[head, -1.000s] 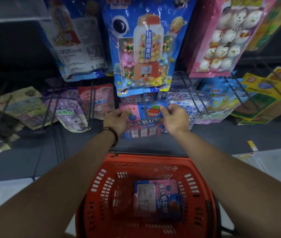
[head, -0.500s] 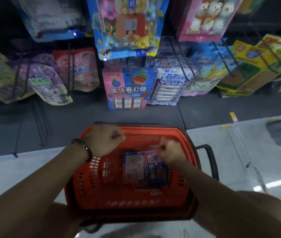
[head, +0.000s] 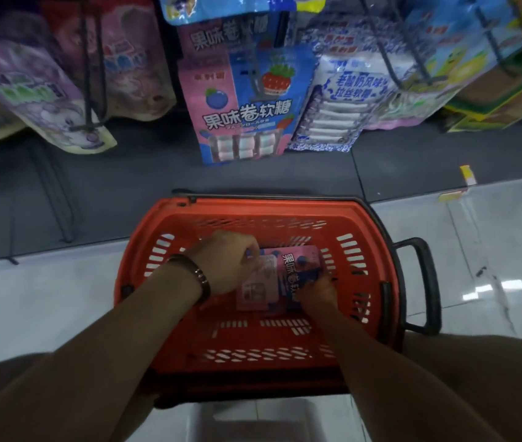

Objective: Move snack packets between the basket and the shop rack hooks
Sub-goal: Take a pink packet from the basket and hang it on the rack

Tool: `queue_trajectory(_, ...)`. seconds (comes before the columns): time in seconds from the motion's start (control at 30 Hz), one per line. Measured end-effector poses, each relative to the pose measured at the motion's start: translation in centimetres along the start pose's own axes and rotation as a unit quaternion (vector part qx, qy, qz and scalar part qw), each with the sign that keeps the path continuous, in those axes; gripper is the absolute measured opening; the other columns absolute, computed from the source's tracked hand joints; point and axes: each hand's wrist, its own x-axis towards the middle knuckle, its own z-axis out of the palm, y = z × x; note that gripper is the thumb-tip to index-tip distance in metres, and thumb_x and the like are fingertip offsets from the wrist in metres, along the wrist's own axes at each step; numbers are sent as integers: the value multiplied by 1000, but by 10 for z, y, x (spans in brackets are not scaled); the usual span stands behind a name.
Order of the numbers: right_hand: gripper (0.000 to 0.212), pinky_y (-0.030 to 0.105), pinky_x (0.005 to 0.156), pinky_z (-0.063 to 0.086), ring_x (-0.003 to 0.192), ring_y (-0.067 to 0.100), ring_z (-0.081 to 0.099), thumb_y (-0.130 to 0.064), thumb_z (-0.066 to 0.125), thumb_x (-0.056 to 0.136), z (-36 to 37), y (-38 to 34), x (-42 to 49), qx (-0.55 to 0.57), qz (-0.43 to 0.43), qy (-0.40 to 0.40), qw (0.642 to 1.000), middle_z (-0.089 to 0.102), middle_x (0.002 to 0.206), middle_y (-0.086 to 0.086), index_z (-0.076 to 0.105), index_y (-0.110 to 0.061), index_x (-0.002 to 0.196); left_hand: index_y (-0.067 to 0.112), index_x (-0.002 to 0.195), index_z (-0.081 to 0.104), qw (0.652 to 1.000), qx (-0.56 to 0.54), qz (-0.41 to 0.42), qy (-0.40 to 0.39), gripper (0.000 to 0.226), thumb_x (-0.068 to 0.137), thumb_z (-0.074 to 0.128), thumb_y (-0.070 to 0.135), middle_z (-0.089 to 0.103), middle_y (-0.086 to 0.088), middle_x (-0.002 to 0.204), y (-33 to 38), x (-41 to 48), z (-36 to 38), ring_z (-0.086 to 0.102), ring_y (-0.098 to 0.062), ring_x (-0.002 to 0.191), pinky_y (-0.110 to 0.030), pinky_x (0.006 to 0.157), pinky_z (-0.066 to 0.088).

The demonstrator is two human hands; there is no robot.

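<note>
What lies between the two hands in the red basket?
A pink snack packet, gripped by left hand and right hand, in the head view.

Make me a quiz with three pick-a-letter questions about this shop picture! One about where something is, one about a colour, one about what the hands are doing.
1. Where is the pink-and-blue snack packet that the hands touch?
A) on a rack hook
B) in the basket
C) on the floor tiles

2. What colour is the basket?
A) red
B) green
C) yellow

3. What are the left hand and right hand doing?
A) lifting the basket's handle
B) hanging empty
C) both gripping the packet

Answers:
1 B, the packet sits inside the basket's walls.
2 A, its slotted walls are red.
3 C, fingers of each hand curl on an edge of the packet.
</note>
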Motion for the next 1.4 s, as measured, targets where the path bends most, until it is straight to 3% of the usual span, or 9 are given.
queue_trajectory(0.23,30,29,73,44,112,35,72,-22,68,99,14,-10,9,12,48,-41,998,75,123,17,71,-5,123,30,115,70,999,29,-14,-13,28,102,57,51,74,5,111,-8,7,-3,69,-18,98,-44,88,60)
queue_trajectory(0.47,46,57,103,57,120,40,67,-23,62,105,13,4,30,88,-4,-80,993,71,130,14,57,-10,149,26,117,71,999,47,-15,-15,23,103,61,41,74,1,116,-14,11,-4,68,-22,106,-37,91,56)
queue_trajectory(0.57,39,41,98,59,116,36,67,-23,51,112,0,-14,5,200,-2,-136,970,69,127,11,53,-12,149,25,114,73,999,44,-23,-9,19,102,63,37,74,2,111,-18,8,-3,69,-23,106,-35,89,55)
queue_trajectory(0.63,39,38,91,64,103,32,71,-5,65,100,-25,-23,-20,139,-76,-168,973,72,115,11,54,9,135,25,114,74,999,36,-31,-6,19,102,64,37,75,2,111,-20,3,-2,69,-22,107,-35,91,55)
queue_trajectory(0.83,41,38,76,62,82,18,73,20,55,90,-98,-48,-64,98,-244,-252,931,78,89,-1,70,-14,108,23,133,68,996,-57,-65,17,40,96,75,36,72,-1,130,-16,-29,2,67,-20,122,-31,106,50)
queue_trajectory(1.0,29,45,86,57,95,22,69,-9,67,86,-163,-84,-115,48,-368,-276,887,77,108,8,66,-11,115,26,131,62,989,-119,-28,81,67,73,89,44,72,2,127,2,-67,-11,70,-22,111,-38,101,56)
queue_trajectory(1.2,4,39,87,54,89,15,68,-11,73,100,-240,-115,-185,45,-449,-222,865,75,96,7,70,-11,97,9,94,67,906,-344,46,242,24,88,83,26,81,-11,101,21,-110,-12,76,-38,98,-60,89,61)
queue_trajectory(1.33,13,18,77,56,77,-2,71,-16,82,93,-270,-117,-227,160,-464,-109,864,76,89,-2,73,-15,84,-1,95,59,849,-441,78,281,10,99,68,-2,83,-6,104,59,-147,-21,78,-17,92,-33,76,65)
queue_trajectory(1.4,14,32,82,62,87,14,79,-19,87,89,-271,-109,-241,280,-426,-106,854,81,95,7,74,-12,87,-4,92,53,818,-474,93,312,15,100,66,-3,81,-15,105,75,-161,-26,76,-19,90,-34,73,65)
